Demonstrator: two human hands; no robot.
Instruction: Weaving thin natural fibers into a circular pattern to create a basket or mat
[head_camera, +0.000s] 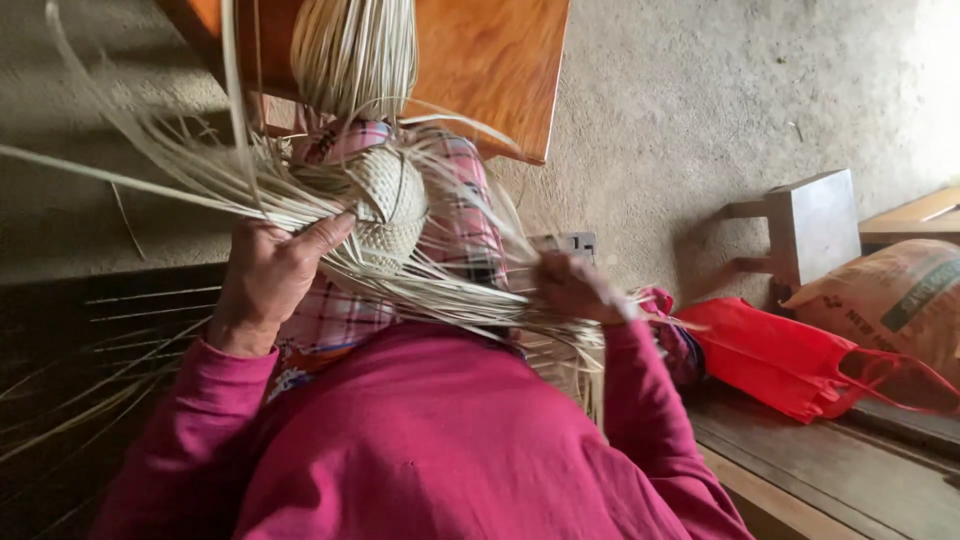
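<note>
A single head-worn camera looks steeply down the person's own front, close in. The magenta sweater (430, 440) fills the lower middle of the frame, both hands sit at mid-height, and the concrete floor (700, 100) spans the top. The picture appears tilted, with a wooden bench (830, 470) at lower right.

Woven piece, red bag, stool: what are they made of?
Woven piece: pale natural fibre strips, likely straw or split cane; matte, tight plaited weave, loose strands fanning out. The left hand holds it and the right hand grips strands.
Red bag: thin cloth-like sheet, possibly non-woven plastic; soft creases, dull sheen.
Stool: looks like wood, worn grey, unvarnished.
</note>
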